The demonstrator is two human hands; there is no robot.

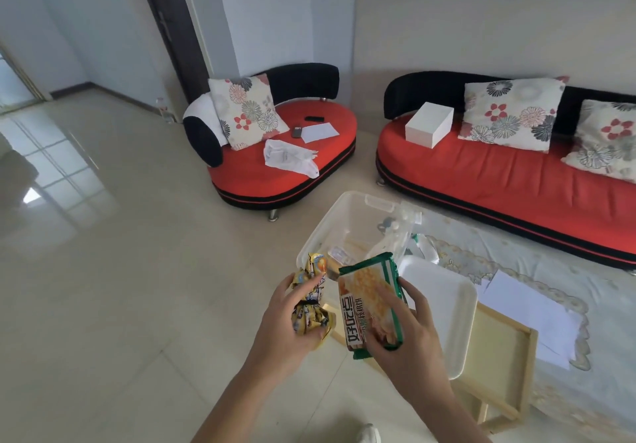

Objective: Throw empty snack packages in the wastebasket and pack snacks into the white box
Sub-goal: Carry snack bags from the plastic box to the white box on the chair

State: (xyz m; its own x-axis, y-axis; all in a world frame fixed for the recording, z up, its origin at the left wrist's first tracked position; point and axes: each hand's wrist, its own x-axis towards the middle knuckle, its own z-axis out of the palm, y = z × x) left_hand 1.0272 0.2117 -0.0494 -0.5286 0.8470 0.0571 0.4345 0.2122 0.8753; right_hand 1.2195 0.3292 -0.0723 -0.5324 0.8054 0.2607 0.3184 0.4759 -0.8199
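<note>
While left grip (284, 327) clutches yellow wrapper (308, 317), right grip (407, 337) clamps green snack pack (364, 293).

Head-worn wide-angle view, tilted forward-down; left hand (296, 318), right hand (406, 339) close below; red sofa (499, 167) far ahead.

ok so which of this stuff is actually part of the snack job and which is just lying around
Part of the job: crumpled yellow wrapper in the left hand; green snack pack in the right hand; open white box and its lid. No wastebasket in view.

Lying about: floral cushions; plastic bag; phone; sheets of paper; closed white carton.
</note>
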